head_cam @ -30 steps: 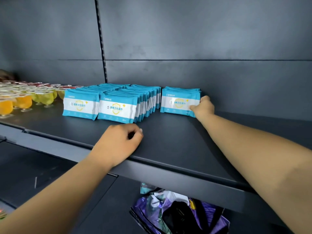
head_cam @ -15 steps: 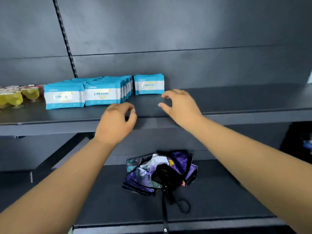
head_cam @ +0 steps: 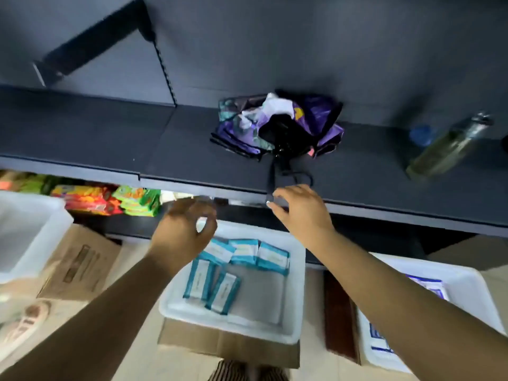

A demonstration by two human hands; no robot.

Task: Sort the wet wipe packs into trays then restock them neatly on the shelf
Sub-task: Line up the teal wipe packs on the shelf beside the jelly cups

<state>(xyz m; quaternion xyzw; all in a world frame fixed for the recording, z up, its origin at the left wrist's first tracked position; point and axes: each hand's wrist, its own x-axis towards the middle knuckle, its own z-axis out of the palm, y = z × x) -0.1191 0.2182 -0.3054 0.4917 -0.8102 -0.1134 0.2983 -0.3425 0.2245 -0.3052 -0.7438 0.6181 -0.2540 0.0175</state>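
A white tray [head_cam: 294, 320] sits below me on a cardboard box and holds several teal-and-white wet wipe packs [head_cam: 272, 258]. My left hand [head_cam: 184, 232] hovers over the tray's far left corner, fingers loosely curled and holding nothing. My right hand [head_cam: 299, 213] is in front of the dark shelf [head_cam: 110, 149], above the tray's far edge, fingers relaxed and empty. A second white tray [head_cam: 467, 279] at the right holds blue-and-white packs [head_cam: 428, 284].
A folded purple umbrella [head_cam: 277, 125] and a bottle [head_cam: 450, 144] lie on the dark shelf. Colourful snack boxes [head_cam: 110, 200] fill the shelf below. A third white tray [head_cam: 30, 229] and cardboard boxes [head_cam: 79, 265] stand at the left.
My view has dropped from the upper shelf with the stocked packs to the trays on the floor. Both hands came off the upper shelf and moved down toward the middle tray.
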